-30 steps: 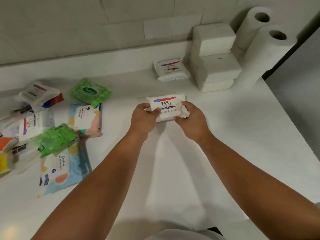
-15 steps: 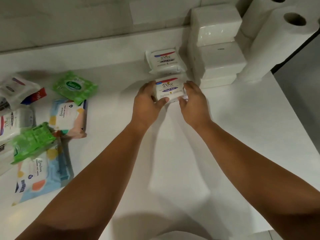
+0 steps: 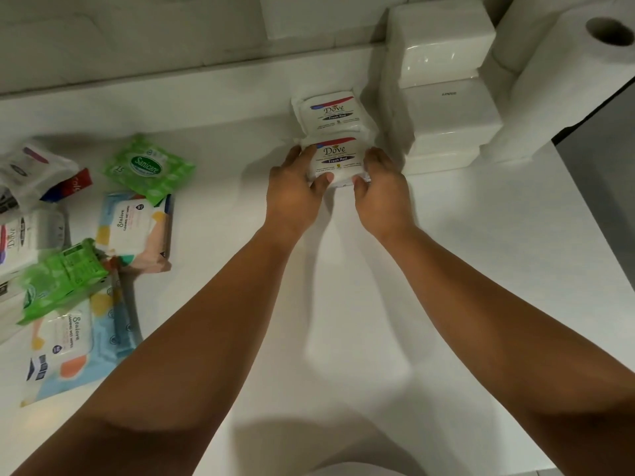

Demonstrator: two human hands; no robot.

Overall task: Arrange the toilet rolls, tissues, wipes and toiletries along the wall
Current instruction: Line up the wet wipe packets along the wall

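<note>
While the left hand (image 3: 294, 192) and right hand (image 3: 382, 191) grip the front Dove pack (image 3: 336, 160) by its ends, close against the rear Dove pack (image 3: 331, 113) beside the tissue stack (image 3: 446, 111) on the bench (image 3: 464, 269), placement appears nearly complete, and the next move calls for releasing it squarely aligned.

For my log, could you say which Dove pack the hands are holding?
The front Dove pack, between left hand and right hand; the rear Dove pack and far-left Dove pack lie unheld.
</note>
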